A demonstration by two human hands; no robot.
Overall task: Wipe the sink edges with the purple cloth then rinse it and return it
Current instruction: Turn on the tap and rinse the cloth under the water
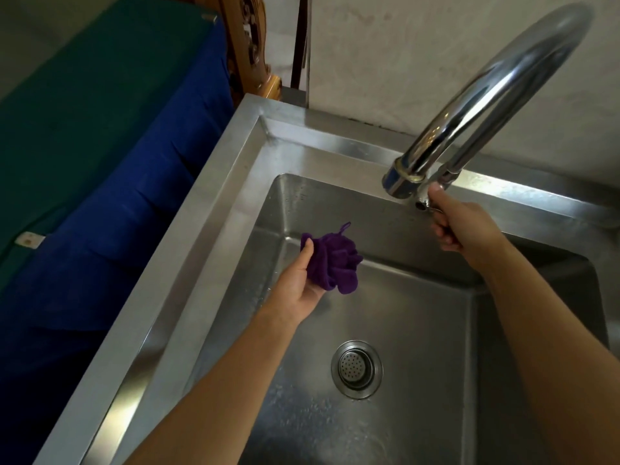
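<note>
My left hand (297,286) holds the bunched purple cloth (332,260) palm-up over the basin of the steel sink (214,209), left of centre. A small loop sticks up from the top of the cloth. My right hand (459,226) is closed around the tap handle (423,203) at the foot of the tall curved chrome faucet (503,88). The spout (401,181) hangs above the basin's back wall, up and to the right of the cloth. No water shows at the spout.
A round strainer drain (357,369) sits in the basin floor. A blue and green cloth cover (100,162) drapes beside the sink's left rim. A carved wooden piece (250,45) and a pale wall (419,45) stand behind.
</note>
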